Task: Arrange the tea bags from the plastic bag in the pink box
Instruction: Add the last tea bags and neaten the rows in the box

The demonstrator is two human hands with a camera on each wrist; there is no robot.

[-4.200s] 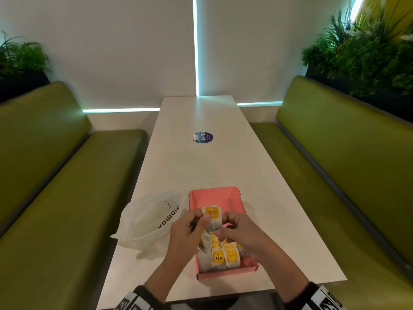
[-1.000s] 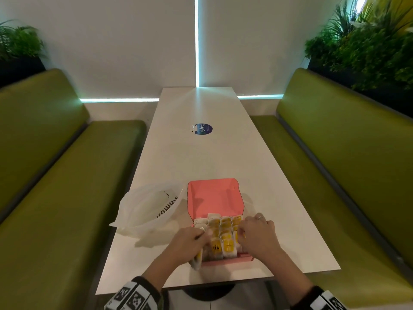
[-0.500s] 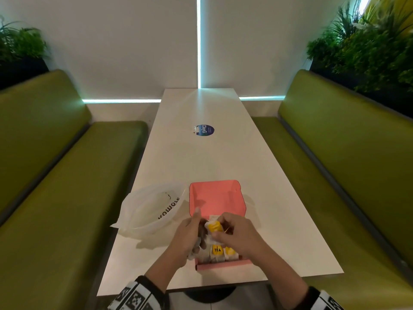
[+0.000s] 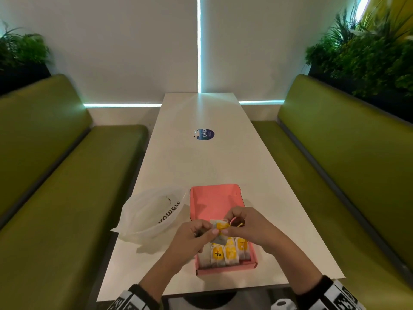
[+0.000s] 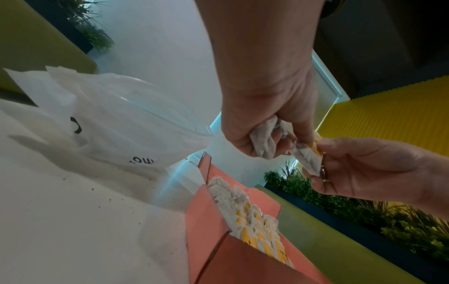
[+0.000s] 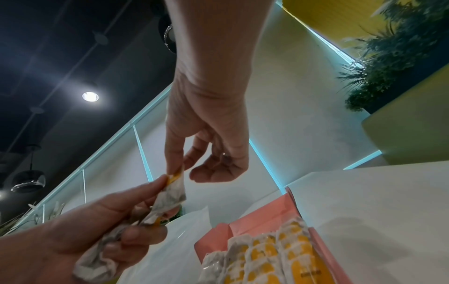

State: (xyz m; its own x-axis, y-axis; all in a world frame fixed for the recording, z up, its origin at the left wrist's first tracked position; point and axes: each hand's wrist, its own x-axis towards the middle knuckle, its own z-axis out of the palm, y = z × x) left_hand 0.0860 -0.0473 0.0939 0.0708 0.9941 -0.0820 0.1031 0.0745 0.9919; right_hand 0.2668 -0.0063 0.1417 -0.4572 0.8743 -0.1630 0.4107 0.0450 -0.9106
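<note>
The open pink box [image 4: 225,270] sits near the table's front edge, with rows of white tea bags with yellow tags [image 4: 226,253] standing in its near half. Just above it, both hands hold one tea bag [image 4: 220,227] between them. My left hand [image 4: 212,232] pinches the tea bag [image 5: 308,157] and keeps another crumpled tea bag [image 5: 263,141] curled in its palm. My right hand [image 4: 226,229] pinches the yellow tag end [image 6: 175,175] between thumb and forefinger. The white plastic bag [image 4: 152,213] lies left of the box; its contents are hidden.
The long white table [image 4: 207,166] carries a round blue sticker [image 4: 204,134] further back. Green benches [image 4: 58,198] run along both sides, with plants behind them. The box's far half [image 4: 214,200] shows bare pink floor.
A second ago both hands were down on the tea bags in the box. They have since lifted, and now hold one tea bag between them above the box.
</note>
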